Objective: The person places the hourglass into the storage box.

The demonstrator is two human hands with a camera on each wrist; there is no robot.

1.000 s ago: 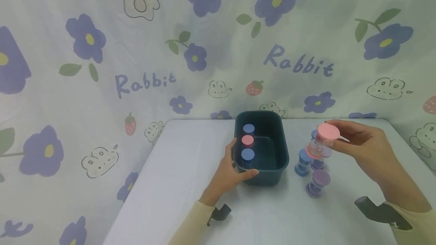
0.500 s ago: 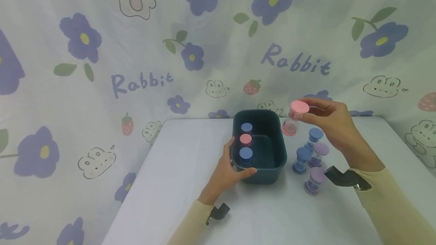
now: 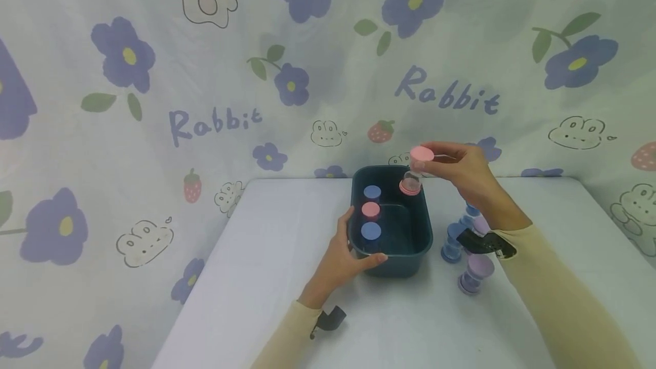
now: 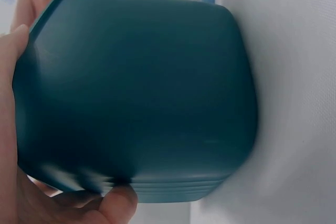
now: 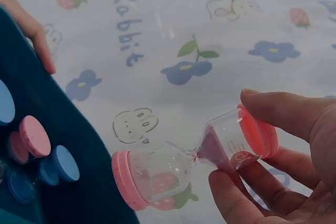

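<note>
Between thumb and fingers, my right hand [image 3: 461, 172] pinches the upper cap of a pink sand timer [image 3: 421, 155], held upright over the back right of a dark teal plastic bin [image 3: 393, 266]. Pinkish sand sits in the timer's upper bulb in the right wrist view. My left hand [image 3: 340, 266] grips the bin at its front left corner, thumb along the near side and fingers on the left wall. Along the bin's left side stand a blue timer [image 3: 372, 192], a pink timer [image 3: 370, 210] and another blue timer [image 3: 371, 231].
Right of the bin, a blue timer [image 3: 452, 244] and a purple timer [image 3: 479, 269] stand on the white table [image 3: 246, 278]. Another blue timer [image 3: 468, 220] and purple timer [image 3: 480, 224] are partly hidden behind my right wrist. A patterned curtain [image 3: 215, 73] hangs behind.
My right hand has carried the pink sand timer leftward from above the group on the table to over the bin. The left hand has stayed on the bin.
</note>
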